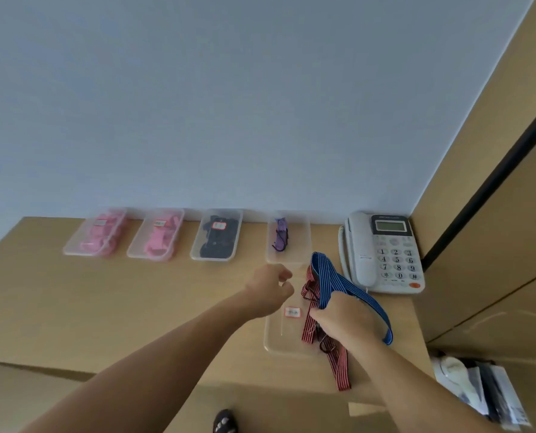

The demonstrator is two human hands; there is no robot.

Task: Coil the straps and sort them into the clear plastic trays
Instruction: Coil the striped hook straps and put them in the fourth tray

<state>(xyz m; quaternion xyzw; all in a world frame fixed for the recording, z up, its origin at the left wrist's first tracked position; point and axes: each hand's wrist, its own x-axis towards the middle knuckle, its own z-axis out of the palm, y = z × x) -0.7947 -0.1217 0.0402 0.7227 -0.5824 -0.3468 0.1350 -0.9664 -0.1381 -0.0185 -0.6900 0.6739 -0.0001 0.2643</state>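
My right hand [341, 320] grips a blue striped strap [332, 276] that loops up and trails off to the right. It also presses on red striped straps [338, 367] lying across a clear tray [279, 342] with a small label. My left hand [269, 289] hovers over that tray's far end, fingers curled, holding nothing that I can see. Along the wall stand four more clear trays: two with pink straps [99, 235] [160, 237], one with dark straps [218, 237], one with a purple strap [280, 237].
A white desk phone [382, 251] sits at the right end of the wooden counter [104, 307], close to the blue strap. A wooden cabinet wall [494, 214] bounds the right side. Bags lie on the floor at lower right [479, 389].
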